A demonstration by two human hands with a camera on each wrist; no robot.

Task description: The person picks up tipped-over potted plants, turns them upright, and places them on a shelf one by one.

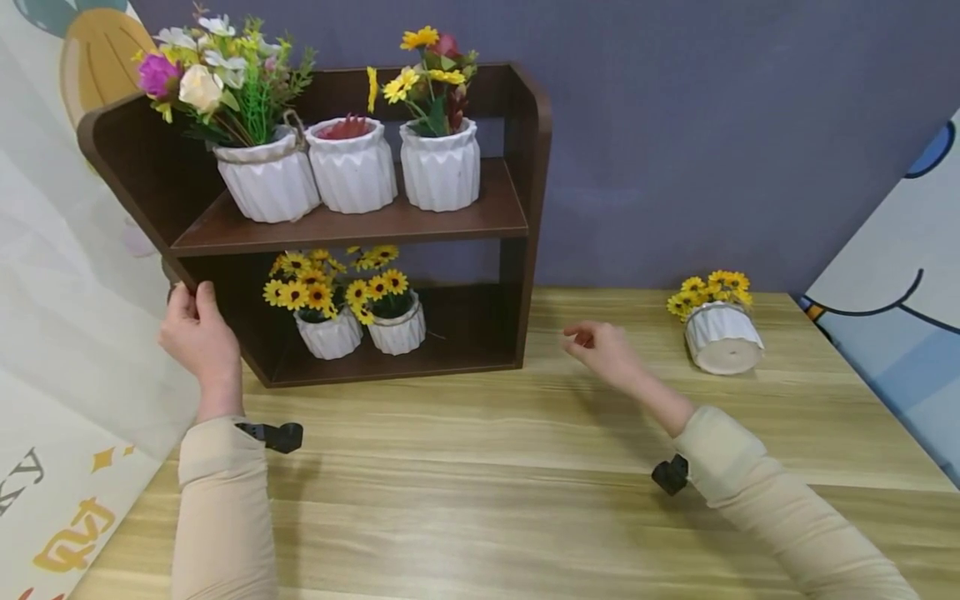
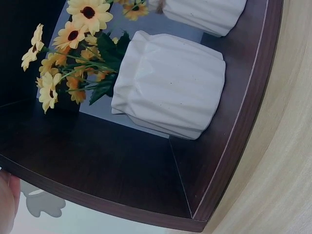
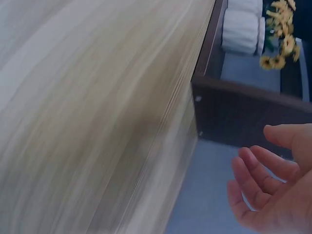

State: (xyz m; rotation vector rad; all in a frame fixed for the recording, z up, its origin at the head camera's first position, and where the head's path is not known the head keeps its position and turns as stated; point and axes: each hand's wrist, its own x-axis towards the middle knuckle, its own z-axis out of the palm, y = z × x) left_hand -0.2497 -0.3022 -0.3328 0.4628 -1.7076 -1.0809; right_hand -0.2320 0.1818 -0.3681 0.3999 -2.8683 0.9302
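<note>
Two hands | left (image 1: 197, 333) grips shelf (image 1: 517, 250) edge | right (image 1: 603, 348) hovers beside

The head camera looks down from above at the wooden table (image 1: 480, 467), with the dark shelf (image 1: 517, 208) at about eleven o'clock. The left wrist camera sits very close to the shelf's bottom part and one white pot (image 2: 170, 87). The right wrist camera looks low along the table toward the shelf at two o'clock. All three see the shelf.
</note>
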